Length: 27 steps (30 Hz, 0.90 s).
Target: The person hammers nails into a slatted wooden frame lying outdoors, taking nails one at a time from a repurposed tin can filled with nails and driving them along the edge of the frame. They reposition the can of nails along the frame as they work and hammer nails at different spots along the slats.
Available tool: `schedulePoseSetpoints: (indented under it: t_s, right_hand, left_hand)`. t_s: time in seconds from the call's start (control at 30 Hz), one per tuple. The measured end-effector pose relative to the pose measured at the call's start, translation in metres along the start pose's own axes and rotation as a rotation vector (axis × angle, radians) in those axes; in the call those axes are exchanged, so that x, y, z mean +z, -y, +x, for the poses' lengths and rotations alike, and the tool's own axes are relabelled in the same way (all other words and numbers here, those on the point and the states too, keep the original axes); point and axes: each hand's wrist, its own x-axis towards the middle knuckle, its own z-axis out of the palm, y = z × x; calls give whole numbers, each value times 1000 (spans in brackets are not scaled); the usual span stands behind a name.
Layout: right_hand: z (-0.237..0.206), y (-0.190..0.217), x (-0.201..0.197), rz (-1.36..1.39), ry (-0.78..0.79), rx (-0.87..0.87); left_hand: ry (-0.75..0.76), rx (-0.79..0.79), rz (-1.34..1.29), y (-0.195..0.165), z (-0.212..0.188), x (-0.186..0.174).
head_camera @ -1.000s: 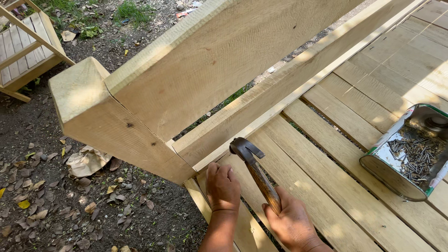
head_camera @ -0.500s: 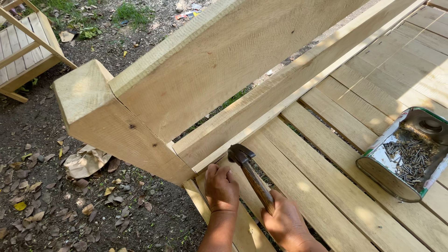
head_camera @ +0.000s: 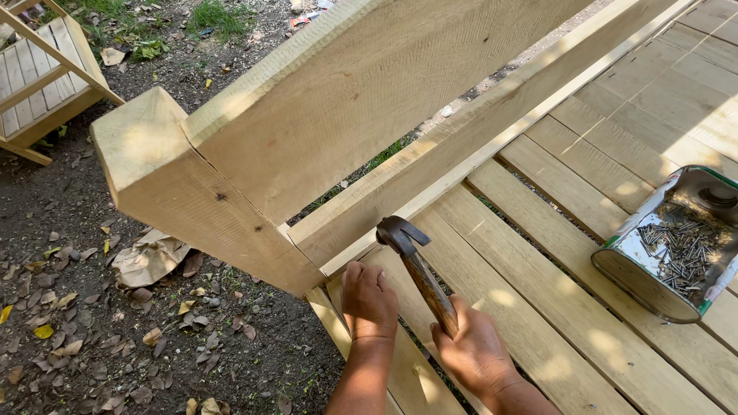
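My right hand (head_camera: 470, 350) grips the wooden handle of a claw hammer (head_camera: 415, 265), whose dark head hangs just above the slat next to the lower rail. My left hand (head_camera: 369, 301) is closed with its fingers pressed on the end of a pale wooden slat (head_camera: 400, 376), right below the hammer head; whether it pinches a nail I cannot tell. Both hands sit at the corner of a slatted wooden platform (head_camera: 538, 307), beside a thick post (head_camera: 184, 192) that carries a broad top rail (head_camera: 369, 107).
A cut-open metal can (head_camera: 673, 246) filled with several nails lies on the slats at the right. Bare soil with dry leaves and crumpled paper (head_camera: 150, 257) lies to the left. Another slatted wooden frame (head_camera: 38, 84) stands at the top left.
The hammer head has stayed low near the slat, shifting only slightly. Both hands keep their places; the camera has drifted a little.
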Motion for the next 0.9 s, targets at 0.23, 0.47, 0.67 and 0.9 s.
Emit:
schedulePoseSetpoints:
  t_s: [0.23,0.47,0.67,0.9]
  right_hand:
    - [8,-7,3,-149,-6,-14]
    - [17,-12,9,-242,-27,-50]
    - [12,-21,12,-263,-92,-171]
    - [20,-28,19,-282,-165,-226]
  left_hand:
    - [-2,-41,-12,1,1,1]
    - [11,-67,-9,3,-1,3]
    - [27,-66,-7,2,1,3]
    - [29,-82,-9,-1,2,-1]
